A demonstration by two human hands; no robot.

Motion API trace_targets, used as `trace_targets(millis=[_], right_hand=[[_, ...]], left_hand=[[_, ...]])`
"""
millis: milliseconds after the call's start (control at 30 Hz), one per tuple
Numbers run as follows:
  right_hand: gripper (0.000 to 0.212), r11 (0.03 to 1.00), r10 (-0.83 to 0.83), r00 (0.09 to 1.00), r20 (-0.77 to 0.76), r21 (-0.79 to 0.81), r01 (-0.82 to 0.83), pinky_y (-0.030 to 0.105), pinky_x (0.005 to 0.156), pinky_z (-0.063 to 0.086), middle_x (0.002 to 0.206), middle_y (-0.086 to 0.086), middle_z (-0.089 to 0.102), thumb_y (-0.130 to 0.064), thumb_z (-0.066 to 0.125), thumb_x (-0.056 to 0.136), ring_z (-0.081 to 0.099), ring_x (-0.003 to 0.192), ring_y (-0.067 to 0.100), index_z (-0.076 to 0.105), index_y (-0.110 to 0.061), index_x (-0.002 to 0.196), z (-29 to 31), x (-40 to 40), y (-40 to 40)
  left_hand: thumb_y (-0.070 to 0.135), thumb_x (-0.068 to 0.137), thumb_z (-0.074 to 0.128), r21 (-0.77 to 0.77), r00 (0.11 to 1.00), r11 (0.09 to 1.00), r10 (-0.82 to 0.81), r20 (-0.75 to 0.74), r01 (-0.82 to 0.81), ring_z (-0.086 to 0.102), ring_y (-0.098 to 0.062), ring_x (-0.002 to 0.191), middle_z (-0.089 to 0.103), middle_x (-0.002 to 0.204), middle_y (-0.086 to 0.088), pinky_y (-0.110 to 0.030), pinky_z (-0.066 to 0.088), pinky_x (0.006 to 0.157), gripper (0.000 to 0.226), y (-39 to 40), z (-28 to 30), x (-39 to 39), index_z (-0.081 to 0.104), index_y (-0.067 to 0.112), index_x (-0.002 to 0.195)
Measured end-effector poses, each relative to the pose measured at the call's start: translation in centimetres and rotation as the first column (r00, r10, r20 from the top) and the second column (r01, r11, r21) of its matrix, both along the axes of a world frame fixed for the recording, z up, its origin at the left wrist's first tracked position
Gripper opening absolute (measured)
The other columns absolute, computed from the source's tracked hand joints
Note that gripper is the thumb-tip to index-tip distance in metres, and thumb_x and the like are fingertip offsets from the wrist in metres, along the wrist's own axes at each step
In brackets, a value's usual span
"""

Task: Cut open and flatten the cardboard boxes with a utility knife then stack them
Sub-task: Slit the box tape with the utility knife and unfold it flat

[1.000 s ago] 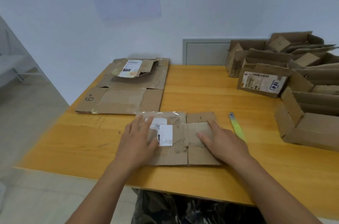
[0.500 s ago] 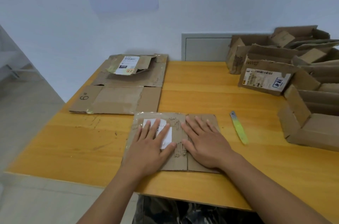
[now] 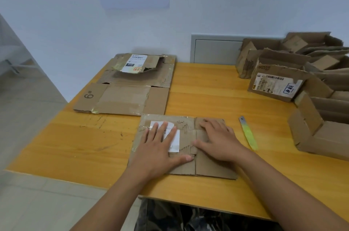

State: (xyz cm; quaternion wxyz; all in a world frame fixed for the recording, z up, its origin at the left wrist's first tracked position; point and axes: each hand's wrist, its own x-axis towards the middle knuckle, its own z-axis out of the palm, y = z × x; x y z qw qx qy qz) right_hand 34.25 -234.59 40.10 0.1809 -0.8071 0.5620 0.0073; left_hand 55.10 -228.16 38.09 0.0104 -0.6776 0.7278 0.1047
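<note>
Both palms, left hand (image 3: 157,147) and right hand (image 3: 220,141), lie spread flat on the cut-open box (image 3: 188,164), gripping nothing, probably squashing its creases. Utility knife (image 3: 248,133) sits parked just right of the right hand, out of the way.

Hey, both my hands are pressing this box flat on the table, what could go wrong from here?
The yellow-green utility knife lies loose just beyond your right hand; sweeping sideways might knock it or catch its tip. The flattened brown cardboard box sits near the wooden table's front edge, so it may slide off. Its flaps could spring up once your left hand lifts.
</note>
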Motion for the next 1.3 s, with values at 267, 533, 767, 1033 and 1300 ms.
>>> trace_targets(millis=[267,533,767,1033,1300], right_hand=[[0.090,0.999,0.047,0.993,-0.108,-0.010,-0.048,0.044,0.111,0.020,0.146,0.000,0.037,-0.079,0.055,0.078,0.033,0.136,0.023,0.033,-0.028,0.148,1.9,-0.4,-3.3],[0.068,0.990,0.131,0.984,-0.120,-0.032,-0.136,0.034,0.078,0.037,0.105,-0.002,0.041,-0.074,0.069,0.071,0.043,0.100,0.019,0.042,-0.021,0.105,3.5,0.0,-4.9],[0.042,0.991,0.098,0.992,0.074,-0.094,-0.091,0.035,0.063,0.040,0.087,-0.006,0.056,-0.062,0.065,0.083,0.052,0.078,0.014,0.043,-0.027,0.090,7.3,-1.5,-4.2],[0.037,0.995,-0.042,0.791,0.611,-0.045,0.088,0.028,0.063,0.043,0.091,-0.002,0.060,-0.046,0.073,0.083,0.056,0.079,0.010,0.050,-0.020,0.094,8.3,-0.4,-2.7],[0.021,0.952,-0.293,0.348,0.891,0.238,0.192,0.038,0.080,0.055,0.112,0.008,0.069,-0.034,0.064,0.095,0.067,0.100,0.022,0.052,-0.019,0.103,5.8,5.0,-3.2]], left_hand=[[0.100,0.062,0.025,-0.084,0.993,0.995,0.041,-0.107,-0.050,-0.014,-0.013,0.150,-0.008,0.165,0.008,-0.039,-0.004,0.123,0.113,0.6,0.4,-0.2,0.000,0.041,0.156],[0.097,0.068,0.030,-0.292,0.986,0.952,0.050,-0.162,-0.096,0.018,-0.011,0.146,0.021,0.161,0.011,-0.032,0.014,0.118,0.103,1.7,0.6,0.0,0.035,0.034,0.149],[0.082,0.086,0.030,-0.594,0.999,0.804,0.029,-0.028,-0.040,0.028,-0.027,0.144,0.041,0.153,-0.006,-0.046,0.018,0.115,0.081,1.8,0.5,0.3,0.053,0.027,0.140],[0.065,0.084,0.062,-0.581,0.746,0.576,0.077,-0.661,-0.574,-0.003,-0.023,0.150,-0.007,0.163,-0.002,-0.049,0.018,0.114,0.092,1.5,3.3,0.8,0.014,0.034,0.156],[0.035,0.098,0.056,-0.155,0.322,0.743,0.086,-0.943,-0.651,0.059,-0.007,0.086,0.054,0.106,0.007,-0.024,0.048,0.069,0.076,1.1,5.1,2.0,0.003,0.053,0.150]])
